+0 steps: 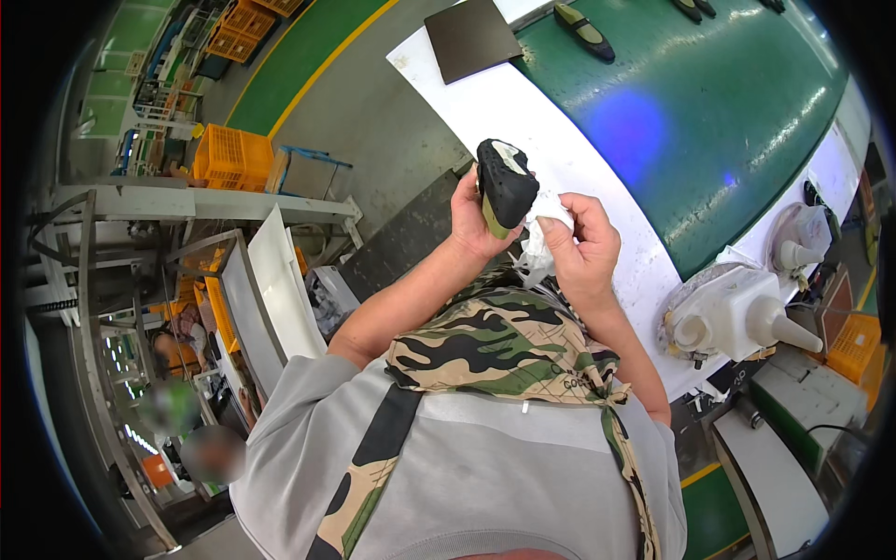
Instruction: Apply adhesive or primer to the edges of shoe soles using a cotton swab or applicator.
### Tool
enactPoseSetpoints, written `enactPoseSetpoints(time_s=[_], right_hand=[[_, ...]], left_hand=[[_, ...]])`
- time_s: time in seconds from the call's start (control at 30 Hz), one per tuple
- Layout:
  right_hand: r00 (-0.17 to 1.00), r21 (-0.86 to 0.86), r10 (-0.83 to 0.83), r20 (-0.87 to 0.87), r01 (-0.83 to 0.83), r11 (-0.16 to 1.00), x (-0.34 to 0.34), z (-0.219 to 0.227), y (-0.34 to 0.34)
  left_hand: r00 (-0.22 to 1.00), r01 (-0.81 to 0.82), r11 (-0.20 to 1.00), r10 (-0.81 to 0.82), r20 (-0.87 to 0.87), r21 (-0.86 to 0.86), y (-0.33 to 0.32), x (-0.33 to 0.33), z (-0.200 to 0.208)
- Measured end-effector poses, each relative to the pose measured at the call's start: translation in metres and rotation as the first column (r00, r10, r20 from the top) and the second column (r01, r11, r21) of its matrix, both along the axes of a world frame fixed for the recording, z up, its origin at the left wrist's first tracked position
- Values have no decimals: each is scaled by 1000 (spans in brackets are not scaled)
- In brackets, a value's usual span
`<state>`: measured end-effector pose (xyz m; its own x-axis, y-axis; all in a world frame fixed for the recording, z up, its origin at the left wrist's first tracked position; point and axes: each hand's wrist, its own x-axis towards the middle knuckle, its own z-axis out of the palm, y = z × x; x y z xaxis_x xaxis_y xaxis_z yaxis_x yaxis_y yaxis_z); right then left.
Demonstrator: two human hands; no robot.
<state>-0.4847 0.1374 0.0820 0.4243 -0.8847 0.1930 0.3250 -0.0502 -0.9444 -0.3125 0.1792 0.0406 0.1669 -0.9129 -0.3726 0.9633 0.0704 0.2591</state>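
Left hand (473, 222) grips my black shoe (505, 186), its long axis upright, one end pointing up-frame. Right hand (583, 245) pinches a white cloth (539, 245) against it; the green conveyor belt (709, 121) lies upper right.

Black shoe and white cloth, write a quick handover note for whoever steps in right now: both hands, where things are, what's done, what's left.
Left hand: grip closed around the black shoe, held up in front of the chest, sole side toward the camera.
Right hand: pinching a crumpled white cloth against the shoe's lower edge.
Nearby: white work surface beside the green conveyor belt, which carries more shoes. A dark flat sheet lies at the table's far end.
Done: shoe picked up, cloth in contact with it.
Left: how much of the shoe has been wiped cannot be told; it is not yet set down.
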Motion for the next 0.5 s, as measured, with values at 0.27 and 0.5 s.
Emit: enactPoseSetpoints(time_s=[0.27, 0.5], right_hand=[[991, -191, -119, -65, 105, 976, -4, 3, 2], [983, -182, -148, -110, 127, 975, -10, -1, 3]], left_hand=[[982, -40, 996, 54, 182, -79, 6, -3, 7], [928, -36, 997, 61, 368, -74, 15, 7, 12]])
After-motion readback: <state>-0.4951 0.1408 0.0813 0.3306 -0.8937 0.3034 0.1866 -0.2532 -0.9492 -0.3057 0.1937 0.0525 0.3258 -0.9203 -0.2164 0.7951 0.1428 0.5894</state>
